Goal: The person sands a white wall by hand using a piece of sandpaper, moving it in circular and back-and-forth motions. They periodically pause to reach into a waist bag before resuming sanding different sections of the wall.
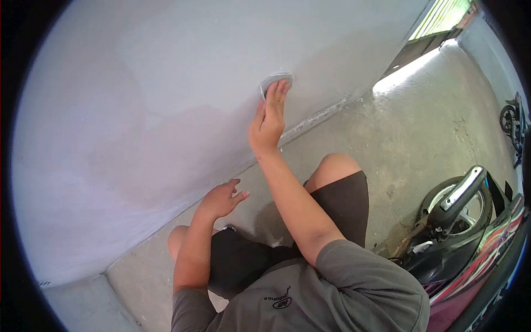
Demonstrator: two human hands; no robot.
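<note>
My right hand (268, 126) is raised against the pale painted wall (166, 77), its fingers laid over a small grey flat piece with a whitish edge (277, 77). The piece looks like sandpaper, pressed against the wall low down near the floor; my fingers hide part of it. My left hand (220, 200) hangs over the floor close to the foot of the wall. Its thumb and fingers are apart, loosely bent, and nothing shows between them.
My bent knees (338, 165) are close to the wall. A scuffed strip (315, 119) runs along the wall's base above the concrete floor (398, 133). At right stands a motorcycle (459, 216), with another motorcycle (514, 127) farther back. Bright slats (442, 19) show at the upper right.
</note>
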